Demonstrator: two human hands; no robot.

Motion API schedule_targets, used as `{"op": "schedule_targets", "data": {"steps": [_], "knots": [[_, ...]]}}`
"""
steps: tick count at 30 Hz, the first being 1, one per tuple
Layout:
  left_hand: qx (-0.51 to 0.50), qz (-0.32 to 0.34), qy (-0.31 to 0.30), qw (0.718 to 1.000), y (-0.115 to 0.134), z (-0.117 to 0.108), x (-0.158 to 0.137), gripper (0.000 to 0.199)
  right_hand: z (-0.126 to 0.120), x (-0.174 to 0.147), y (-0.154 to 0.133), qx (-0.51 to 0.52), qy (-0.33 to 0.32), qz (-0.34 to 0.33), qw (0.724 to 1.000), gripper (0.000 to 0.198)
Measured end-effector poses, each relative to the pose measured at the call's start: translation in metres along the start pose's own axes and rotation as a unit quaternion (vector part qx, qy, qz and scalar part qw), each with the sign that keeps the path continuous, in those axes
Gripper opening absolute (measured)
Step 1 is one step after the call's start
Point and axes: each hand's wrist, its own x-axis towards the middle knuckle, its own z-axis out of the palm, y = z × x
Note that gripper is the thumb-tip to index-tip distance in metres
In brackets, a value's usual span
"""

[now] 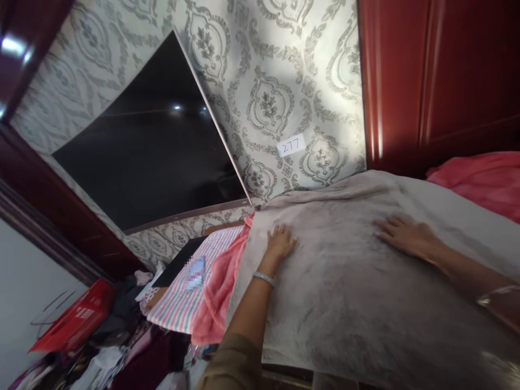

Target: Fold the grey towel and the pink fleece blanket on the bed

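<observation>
A large grey-brown plush blanket (345, 281) lies spread over a raised surface in front of me. My left hand (281, 242) rests on its left part, fingers apart and pointing toward the wall, with a silver bangle on the wrist. On the right part of the blanket my right hand (404, 234) lies flat, slightly blurred, its fingers stretched out to the left. Neither hand grips anything. Pink plush cloth (221, 281) shows along the blanket's left edge, beside a striped cloth (174, 309).
A television (158, 141) hangs on the patterned wall (268, 103), near a paper label (291, 145) reading 277. Red wood panelling (439, 70) stands at right, above more pink cloth (483, 176). At lower left, a red bag (77, 319) lies among piled clothes (105, 363).
</observation>
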Motion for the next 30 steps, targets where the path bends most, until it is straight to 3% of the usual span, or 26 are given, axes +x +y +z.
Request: {"op": "schedule_targets", "data": {"steps": [3,6,10,20,24,30], "knots": [[-0.019,0.086,-0.011,0.996,0.03,0.014,0.009,0.057,0.005,0.0,-0.04,-0.002,-0.03,-0.045,0.999,0.071],[-0.017,0.104,-0.003,0.994,0.043,0.036,0.008,0.057,0.016,-0.009,-0.061,-0.016,-0.075,-0.064,0.995,0.072],[-0.012,0.096,0.035,0.995,0.043,0.052,0.002,0.054,0.023,-0.018,-0.061,-0.016,-0.082,-0.065,0.994,0.074],[-0.022,-0.011,0.089,0.996,0.046,0.052,-0.001,0.048,0.023,-0.02,-0.058,0.002,-0.061,-0.064,0.996,0.073],[-0.013,-0.014,0.06,0.998,0.028,0.044,-0.001,0.048,0.026,-0.02,-0.056,0.001,-0.056,-0.065,0.996,0.075],[-0.018,-0.178,0.083,0.98,-0.044,0.024,-0.007,0.045,0.037,-0.015,-0.05,0.009,-0.035,-0.073,0.997,0.076]]}}
